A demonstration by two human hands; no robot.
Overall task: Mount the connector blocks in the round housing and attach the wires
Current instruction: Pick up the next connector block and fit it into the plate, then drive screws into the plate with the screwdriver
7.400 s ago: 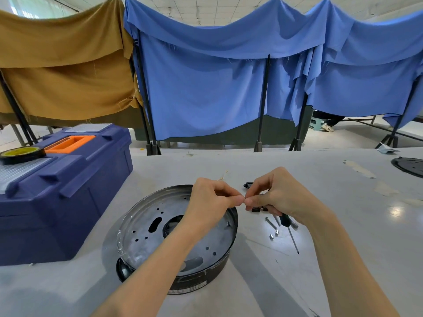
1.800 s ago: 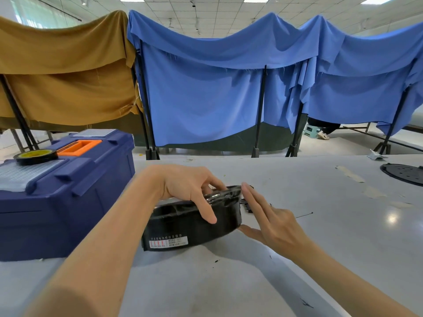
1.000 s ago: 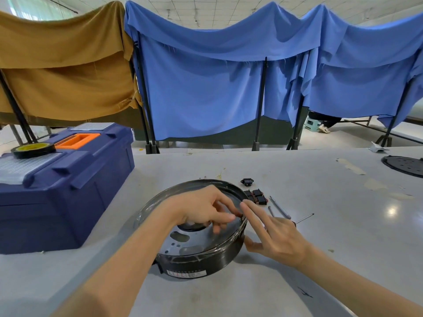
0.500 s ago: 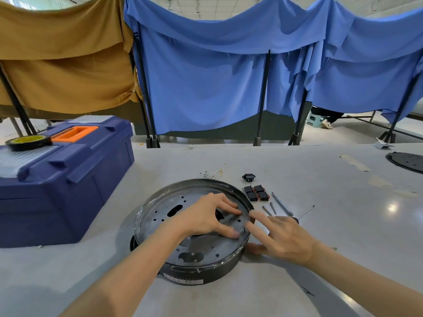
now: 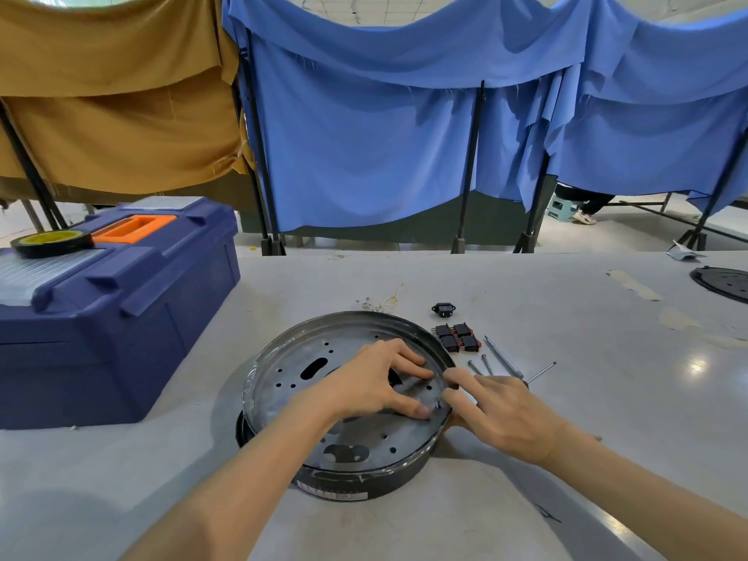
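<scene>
The round housing, black-walled with a perforated metal plate inside, lies open side up on the grey table. My left hand rests inside it on the plate's right part, fingers spread and slightly bent. My right hand lies over the housing's right rim, its fingertips at a small screw post near the rim. Several black connector blocks sit just right of the housing. A single black socket lies behind them. Thin pale wires lie behind the housing.
A blue toolbox with an orange handle and a tape roll on its lid stands at the left. Loose screws and a screwdriver lie right of the housing. A black disc sits far right. Blue and tan cloths hang behind.
The housing was tipped on edge, then laid back flat. Both hands have since settled on its right side, and over the last half second they hardly moved.
</scene>
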